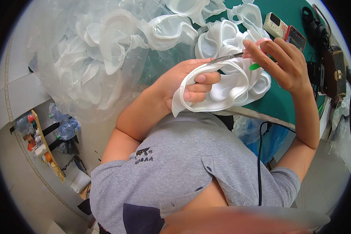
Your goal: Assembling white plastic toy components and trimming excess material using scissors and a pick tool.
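My left hand (193, 80) is closed around a soft white mask skirt (178, 102), a curved rubbery piece with a raised rim, above the table's near edge. To the right, my right hand (284, 64) grips scissors (229, 57) with pink finger loops and a green part below. Their metal blades point left and reach the upper rim of the skirt, close to my left fingertips. Whether the blades touch the material cannot be made out. Directly behind and beneath lie more white mask skirts (218, 42), overlapping one another.
A large clear plastic bag (124, 91) full of white skirts covers the table's left side. On the green tabletop (282, 105), a beige device (275, 24) and a red-edged device (295, 38) lie at the far right. A black cable (259, 167) hangs near my right arm.
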A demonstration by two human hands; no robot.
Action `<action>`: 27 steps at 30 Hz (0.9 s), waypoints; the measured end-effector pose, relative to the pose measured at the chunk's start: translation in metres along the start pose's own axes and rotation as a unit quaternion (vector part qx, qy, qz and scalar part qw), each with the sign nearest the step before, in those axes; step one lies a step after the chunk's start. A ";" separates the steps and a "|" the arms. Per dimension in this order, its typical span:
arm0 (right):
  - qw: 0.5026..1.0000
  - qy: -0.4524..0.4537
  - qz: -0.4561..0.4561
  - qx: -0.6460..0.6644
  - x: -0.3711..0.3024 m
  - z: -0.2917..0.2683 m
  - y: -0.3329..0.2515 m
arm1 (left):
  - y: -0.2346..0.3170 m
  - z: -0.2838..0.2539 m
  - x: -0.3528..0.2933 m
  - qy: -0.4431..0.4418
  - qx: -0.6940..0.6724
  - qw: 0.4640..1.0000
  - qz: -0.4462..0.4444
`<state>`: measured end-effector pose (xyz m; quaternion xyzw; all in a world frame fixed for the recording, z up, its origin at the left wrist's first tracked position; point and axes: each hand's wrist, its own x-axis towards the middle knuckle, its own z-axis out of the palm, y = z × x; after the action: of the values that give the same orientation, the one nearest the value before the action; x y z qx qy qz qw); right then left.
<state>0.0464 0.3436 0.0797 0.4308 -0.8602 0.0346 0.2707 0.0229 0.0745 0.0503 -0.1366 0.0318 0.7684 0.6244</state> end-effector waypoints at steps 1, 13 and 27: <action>1.000 0.009 0.003 0.009 0.000 0.001 0.000 | 0.000 0.001 0.000 0.004 -0.002 1.000 -0.003; 1.000 -0.002 0.012 -0.005 -0.004 0.001 -0.002 | 0.000 0.000 0.002 0.000 -0.015 1.000 -0.009; 1.000 0.004 0.017 0.001 -0.003 0.005 -0.004 | 0.000 0.002 0.002 0.010 -0.005 1.000 -0.001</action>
<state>0.0491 0.3415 0.0731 0.4163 -0.8662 0.0420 0.2730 0.0227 0.0766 0.0521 -0.1480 0.0339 0.7665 0.6241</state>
